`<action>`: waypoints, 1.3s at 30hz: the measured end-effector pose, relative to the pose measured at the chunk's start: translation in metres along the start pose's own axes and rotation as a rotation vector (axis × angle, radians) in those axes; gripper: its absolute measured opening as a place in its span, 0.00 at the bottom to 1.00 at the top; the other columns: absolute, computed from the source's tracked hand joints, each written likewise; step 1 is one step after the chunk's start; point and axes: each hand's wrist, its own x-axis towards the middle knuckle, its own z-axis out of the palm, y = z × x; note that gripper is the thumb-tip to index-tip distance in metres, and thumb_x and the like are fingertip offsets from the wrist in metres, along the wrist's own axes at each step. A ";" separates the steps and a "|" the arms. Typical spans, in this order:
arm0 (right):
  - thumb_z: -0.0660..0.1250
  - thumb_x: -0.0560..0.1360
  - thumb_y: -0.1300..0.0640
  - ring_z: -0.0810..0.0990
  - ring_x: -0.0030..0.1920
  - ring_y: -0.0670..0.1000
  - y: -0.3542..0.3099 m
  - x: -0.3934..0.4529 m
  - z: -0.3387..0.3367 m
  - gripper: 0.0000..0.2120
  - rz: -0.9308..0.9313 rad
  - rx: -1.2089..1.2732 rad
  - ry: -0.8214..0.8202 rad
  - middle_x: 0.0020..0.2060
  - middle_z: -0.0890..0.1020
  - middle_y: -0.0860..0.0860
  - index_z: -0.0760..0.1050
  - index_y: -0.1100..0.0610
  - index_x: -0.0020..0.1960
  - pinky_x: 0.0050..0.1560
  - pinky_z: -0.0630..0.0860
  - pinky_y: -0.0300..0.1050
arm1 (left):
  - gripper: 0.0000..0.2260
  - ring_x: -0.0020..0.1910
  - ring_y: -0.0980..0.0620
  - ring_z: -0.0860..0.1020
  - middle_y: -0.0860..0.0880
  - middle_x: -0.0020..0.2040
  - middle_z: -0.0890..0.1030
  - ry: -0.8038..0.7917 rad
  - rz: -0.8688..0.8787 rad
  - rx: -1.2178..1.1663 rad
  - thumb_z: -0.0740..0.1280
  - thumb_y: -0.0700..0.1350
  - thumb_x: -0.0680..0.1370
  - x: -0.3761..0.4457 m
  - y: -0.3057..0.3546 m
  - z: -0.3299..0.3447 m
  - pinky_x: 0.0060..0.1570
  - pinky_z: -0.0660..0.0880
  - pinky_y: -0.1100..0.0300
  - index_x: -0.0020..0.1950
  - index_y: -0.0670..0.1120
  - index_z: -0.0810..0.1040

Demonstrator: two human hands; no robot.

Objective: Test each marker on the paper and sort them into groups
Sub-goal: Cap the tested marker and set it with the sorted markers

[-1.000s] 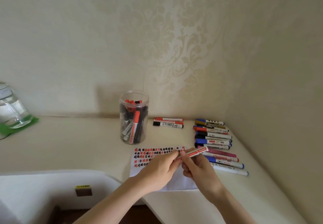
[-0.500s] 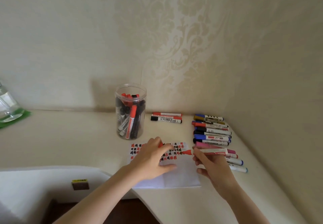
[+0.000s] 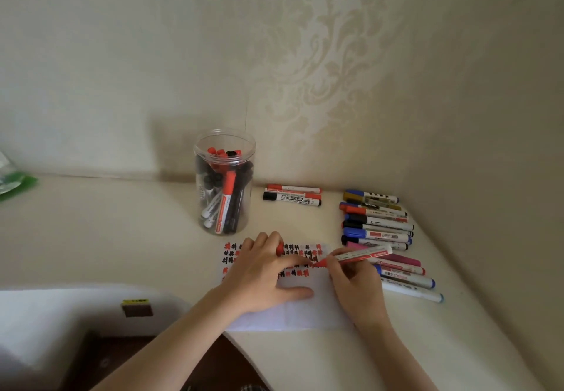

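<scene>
A white paper [image 3: 308, 311] lies near the table's front edge, its upper part covered with rows of red and black marks. My right hand [image 3: 357, 290] grips an uncapped red marker [image 3: 357, 256], tip down on the paper by the marks. My left hand [image 3: 262, 274] lies flat on the paper and holds the red cap [image 3: 279, 249] between its fingers. A clear jar [image 3: 225, 183] with several red and black markers stands behind the paper. Three markers [image 3: 293, 196] lie right of the jar. A row of several mixed-colour markers [image 3: 378, 229] lies at the right.
The cream table [image 3: 100, 238] meets walls at the back and right. A green-based clear container [image 3: 12, 181] sits at the far left edge. A white ledge with a small yellow-topped label [image 3: 136, 306] lies lower left, with a dark gap beneath.
My hands pulled the cap off the red marker and came down. The left hand now presses the paper, and the right hand has brought the tip onto the paper.
</scene>
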 end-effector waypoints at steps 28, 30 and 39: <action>0.72 0.74 0.49 0.81 0.37 0.41 0.007 0.000 0.000 0.08 -0.052 -0.188 0.008 0.33 0.82 0.43 0.80 0.52 0.38 0.37 0.75 0.33 | 0.31 0.50 0.52 0.65 0.53 0.49 0.66 0.016 -0.019 -0.013 0.52 0.78 0.68 -0.001 0.000 0.002 0.51 0.65 0.54 0.66 0.68 0.72; 0.72 0.74 0.49 0.80 0.37 0.40 0.005 -0.001 0.001 0.08 -0.052 -0.191 0.000 0.33 0.82 0.42 0.79 0.51 0.38 0.36 0.74 0.30 | 0.31 0.50 0.52 0.65 0.53 0.49 0.66 0.017 -0.019 -0.017 0.53 0.78 0.68 0.000 0.000 0.002 0.51 0.65 0.54 0.66 0.68 0.72; 0.72 0.74 0.51 0.81 0.37 0.41 0.004 -0.002 0.000 0.07 -0.046 -0.149 0.009 0.34 0.82 0.42 0.80 0.52 0.40 0.35 0.73 0.28 | 0.30 0.50 0.52 0.66 0.53 0.49 0.67 0.022 -0.014 -0.004 0.53 0.78 0.68 0.000 -0.001 0.003 0.50 0.65 0.54 0.66 0.68 0.72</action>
